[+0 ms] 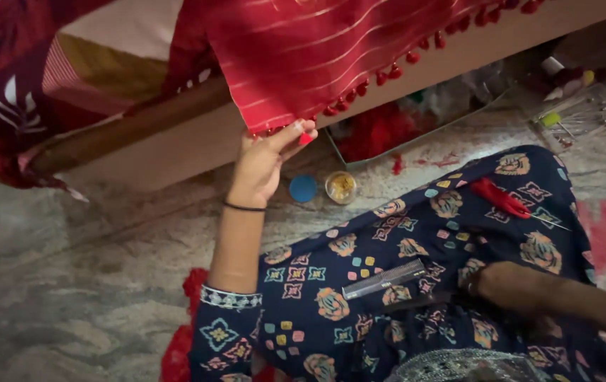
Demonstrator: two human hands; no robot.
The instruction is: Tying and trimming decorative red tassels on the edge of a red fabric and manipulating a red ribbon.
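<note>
On the floor beside the bed (176,145), the person is sitting with the left hand (264,164) raised to the red striped cloth (303,49), its grip closing thumb and fingers on the tasselled lower edge that is hanging over the bed's side. The right hand (490,283) is lying on the dark patterned lap, its grip too shadowed to tell, near a grey comb (384,279). A blue lid (303,188) and a small open jar (341,187) are sitting just beside each other on the floor under the cloth.
</note>
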